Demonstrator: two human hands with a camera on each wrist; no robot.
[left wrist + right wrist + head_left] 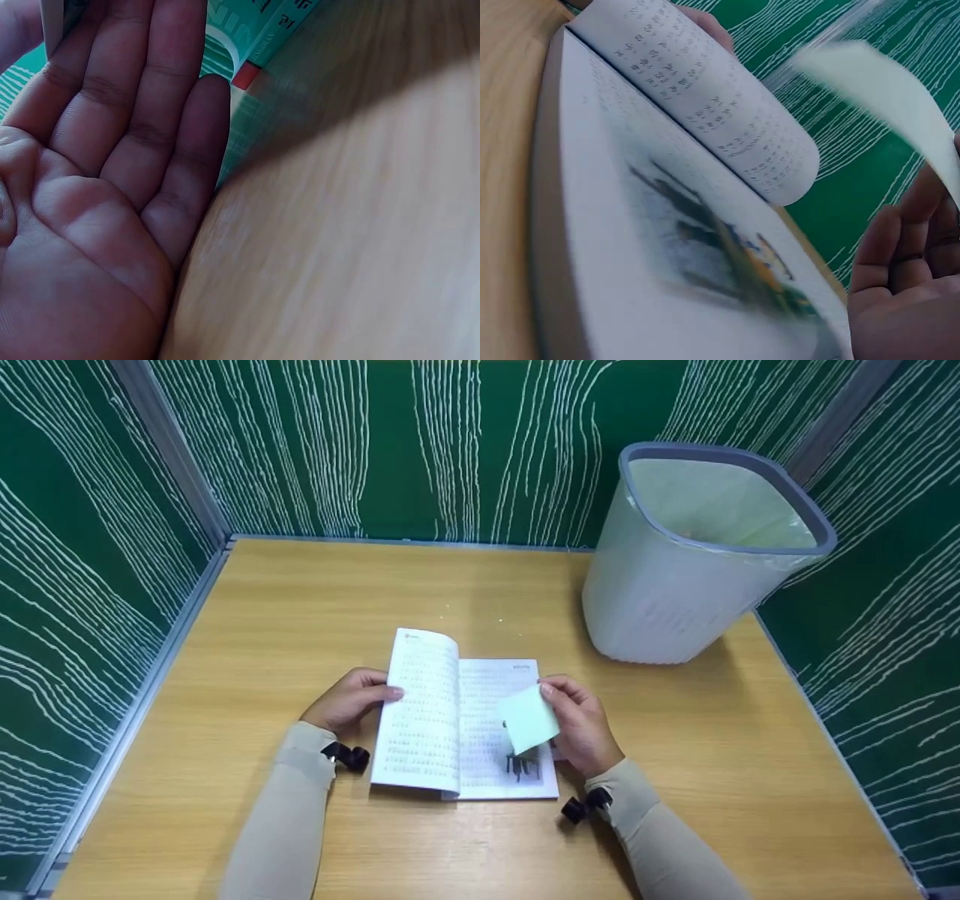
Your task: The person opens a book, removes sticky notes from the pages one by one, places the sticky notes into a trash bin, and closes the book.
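An open book [487,682] lies on the table, its left part lifted and curving up. My left hand [351,699] holds that raised left side by the outer edge, thumb on the printed page and fingers behind. In the left wrist view, the green cover and spine [262,49] show beyond the fingers. My right hand [583,724] pinches a pale green square sticky note [529,720] by a corner, above the right page. The note [885,94] bends in the right wrist view. Below it on the page is a colour picture [720,247], partly hidden in the head view.
A grey-rimmed waste bin [660,607] with a liner stands at the table's back right. Green panels with white wavy lines [420,450] enclose the wooden table [315,600] on the back and sides. Tiny white specks lie behind the book.
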